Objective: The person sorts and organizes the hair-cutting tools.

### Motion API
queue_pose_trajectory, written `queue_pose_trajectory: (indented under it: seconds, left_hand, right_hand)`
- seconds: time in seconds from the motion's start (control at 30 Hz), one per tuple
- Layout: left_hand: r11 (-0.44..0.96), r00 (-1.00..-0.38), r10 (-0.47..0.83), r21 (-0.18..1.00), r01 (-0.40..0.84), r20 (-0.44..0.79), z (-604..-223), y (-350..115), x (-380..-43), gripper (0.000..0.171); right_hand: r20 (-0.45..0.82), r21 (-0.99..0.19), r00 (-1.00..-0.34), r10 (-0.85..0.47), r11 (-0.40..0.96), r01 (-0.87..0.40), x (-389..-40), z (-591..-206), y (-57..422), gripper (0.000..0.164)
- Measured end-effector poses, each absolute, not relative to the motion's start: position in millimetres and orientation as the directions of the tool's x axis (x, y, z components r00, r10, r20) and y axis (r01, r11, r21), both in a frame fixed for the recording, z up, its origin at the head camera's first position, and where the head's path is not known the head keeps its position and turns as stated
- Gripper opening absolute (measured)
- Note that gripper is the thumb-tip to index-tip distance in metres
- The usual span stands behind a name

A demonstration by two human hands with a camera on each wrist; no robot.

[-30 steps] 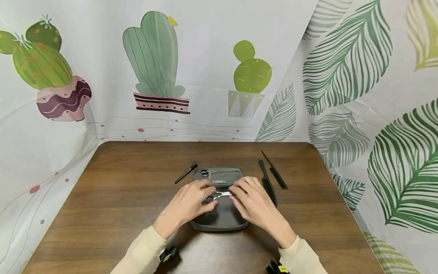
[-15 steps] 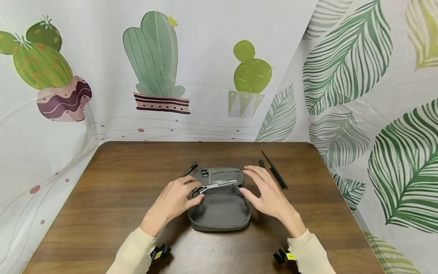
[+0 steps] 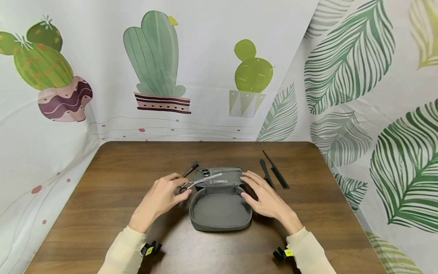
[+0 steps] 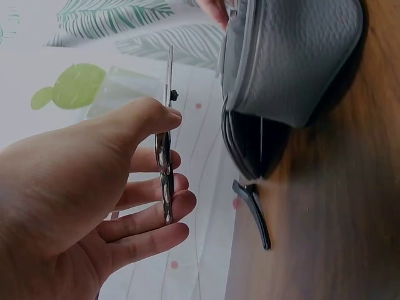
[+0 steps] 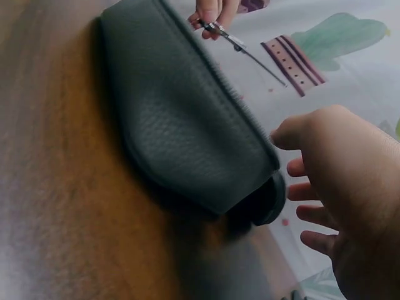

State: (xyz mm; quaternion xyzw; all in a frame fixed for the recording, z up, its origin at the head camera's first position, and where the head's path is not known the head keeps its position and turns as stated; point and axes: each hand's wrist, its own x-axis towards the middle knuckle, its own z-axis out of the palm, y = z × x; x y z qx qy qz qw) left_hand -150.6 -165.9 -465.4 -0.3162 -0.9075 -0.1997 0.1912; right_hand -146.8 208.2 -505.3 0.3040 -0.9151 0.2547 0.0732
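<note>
My left hand pinches a pair of silver hair scissors by the handles, thumb on one side and fingers on the other. The blades point right, above the opened grey zip case. In the left wrist view the scissors appear edge-on, clear of the case. My right hand holds nothing; its fingers are spread and relaxed beside the case's right side, thumb close to the rim. Another pair of scissors sits at the left of the case's lid, its handles showing beside a mesh pocket.
A black hair clip lies behind my left hand, left of the lid. To the right are a wide black comb, partly hidden by my right hand, and a black tail comb. Printed fabric hangs behind the wooden table.
My left hand has moved left, carrying the scissors up from over the case's base. My right hand has come away from the blades and shifted right, fingers opening. The case's inside is now uncovered.
</note>
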Motion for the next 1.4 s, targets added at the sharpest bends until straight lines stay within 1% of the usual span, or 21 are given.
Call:
queue_pose_trajectory:
  seconds: [0.1,0.43,0.57,0.83,0.97,1.27,1.4]
  left_hand:
    - [0.723,-0.734,0.488,0.253,0.643,0.473,-466.6,-171.0,-152.1,0.027]
    - [0.734,-0.755,0.466,0.274,0.621,0.462,-472.0,-187.7,-153.9,0.023]
    - [0.730,-0.755,0.471,0.278,0.624,0.456,-473.3,-191.7,-153.5,0.021]
    - [0.719,-0.753,0.499,0.280,0.636,0.428,-473.6,-201.9,-153.6,0.024]
    - [0.718,-0.757,0.517,0.279,0.638,0.400,-472.9,-208.4,-156.2,0.024]
    - [0.737,-0.797,0.521,0.311,0.600,0.305,-469.5,-214.7,-164.7,0.031]
    - [0.742,-0.808,0.524,0.321,0.588,0.270,-468.8,-214.8,-167.2,0.031]
  right_hand:
    - [0.287,-0.416,-0.801,-0.526,0.684,-0.599,-147.0,-510.2,209.2,0.056]
    - [0.341,-0.405,-0.777,-0.529,0.663,-0.629,-148.3,-516.2,205.3,0.049]
    - [0.359,-0.393,-0.769,-0.528,0.662,-0.638,-148.8,-517.3,204.0,0.049]
    - [0.371,-0.377,-0.762,-0.531,0.664,-0.646,-149.8,-518.8,202.5,0.048]
    - [0.369,-0.378,-0.764,-0.530,0.665,-0.644,-149.5,-519.1,201.7,0.048]
    - [0.366,-0.375,-0.770,-0.523,0.675,-0.636,-148.9,-519.7,201.8,0.048]
    - [0.349,-0.381,-0.781,-0.517,0.684,-0.623,-148.4,-518.9,201.2,0.048]
